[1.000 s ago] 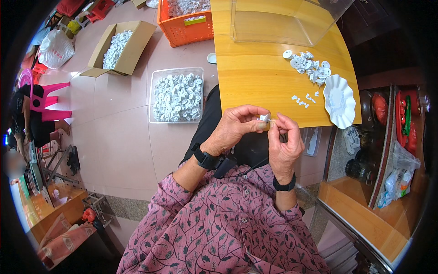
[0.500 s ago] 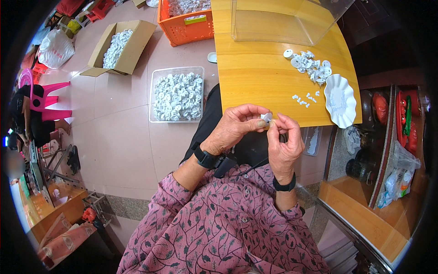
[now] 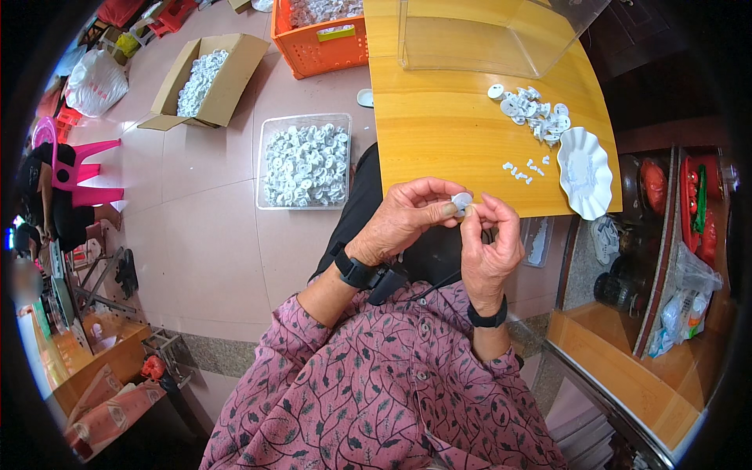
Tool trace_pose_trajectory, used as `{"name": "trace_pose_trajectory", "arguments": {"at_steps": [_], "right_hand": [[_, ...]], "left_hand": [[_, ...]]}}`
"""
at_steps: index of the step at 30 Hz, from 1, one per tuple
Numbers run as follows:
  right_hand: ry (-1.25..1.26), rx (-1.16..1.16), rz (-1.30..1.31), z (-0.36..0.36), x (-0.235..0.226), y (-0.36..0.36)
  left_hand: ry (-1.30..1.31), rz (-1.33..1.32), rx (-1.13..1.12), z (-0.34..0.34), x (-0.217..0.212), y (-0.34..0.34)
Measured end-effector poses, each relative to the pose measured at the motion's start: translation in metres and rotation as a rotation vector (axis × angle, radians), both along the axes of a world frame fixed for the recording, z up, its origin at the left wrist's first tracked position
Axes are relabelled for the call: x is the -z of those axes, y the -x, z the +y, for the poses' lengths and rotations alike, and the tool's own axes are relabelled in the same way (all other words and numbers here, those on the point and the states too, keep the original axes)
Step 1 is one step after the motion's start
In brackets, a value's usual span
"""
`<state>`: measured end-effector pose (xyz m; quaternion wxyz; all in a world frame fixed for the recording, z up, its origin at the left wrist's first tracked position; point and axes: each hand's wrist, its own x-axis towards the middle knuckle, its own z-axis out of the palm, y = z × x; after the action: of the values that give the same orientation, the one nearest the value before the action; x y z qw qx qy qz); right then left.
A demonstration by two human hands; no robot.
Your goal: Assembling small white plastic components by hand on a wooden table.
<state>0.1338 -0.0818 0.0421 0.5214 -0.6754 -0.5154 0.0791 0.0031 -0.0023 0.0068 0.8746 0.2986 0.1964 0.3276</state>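
White part (image 3: 462, 200) has turned, round face showing; your left hand (image 3: 397, 220) pinches it. Right hand (image 3: 490, 249) beside, grip unclear. Likely unfinished.

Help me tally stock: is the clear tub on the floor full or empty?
It looks full, not empty: white pieces spread almost wall to wall in the clear tub. Whether they reach its top, I cannot tell.

A head-worn fisheye camera looks down at nearby hands (image 3: 492, 252).
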Motion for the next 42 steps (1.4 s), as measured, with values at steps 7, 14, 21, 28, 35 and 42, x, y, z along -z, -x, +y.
{"name": "trace_pose_trajectory", "arguments": {"at_steps": [7,14,21,28,35,42], "right_hand": [[-0.013,0.016,0.040,0.0009,0.0009,0.0021],[-0.037,0.020,-0.007,0.0021,0.0014,0.0020],[-0.067,-0.012,-0.097,0.0042,-0.0001,0.0010],[0.005,-0.004,-0.091,0.0025,0.0001,0.0015],[0.124,-0.028,0.137,0.0007,0.0021,-0.0022],[0.178,-0.113,0.066,0.0018,-0.0057,-0.0064]], "left_hand": [[0.019,-0.029,0.010,0.0005,-0.0006,-0.0005],[0.021,-0.021,0.009,0.0007,0.0006,-0.0012],[-0.028,-0.015,-0.007,-0.0002,0.0008,-0.0017],[-0.271,0.141,-0.024,0.0000,-0.0016,0.0011],[-0.149,0.143,-0.022,0.0007,0.0024,0.0045],[-0.129,0.128,-0.038,0.0002,0.0057,0.0043]]}}
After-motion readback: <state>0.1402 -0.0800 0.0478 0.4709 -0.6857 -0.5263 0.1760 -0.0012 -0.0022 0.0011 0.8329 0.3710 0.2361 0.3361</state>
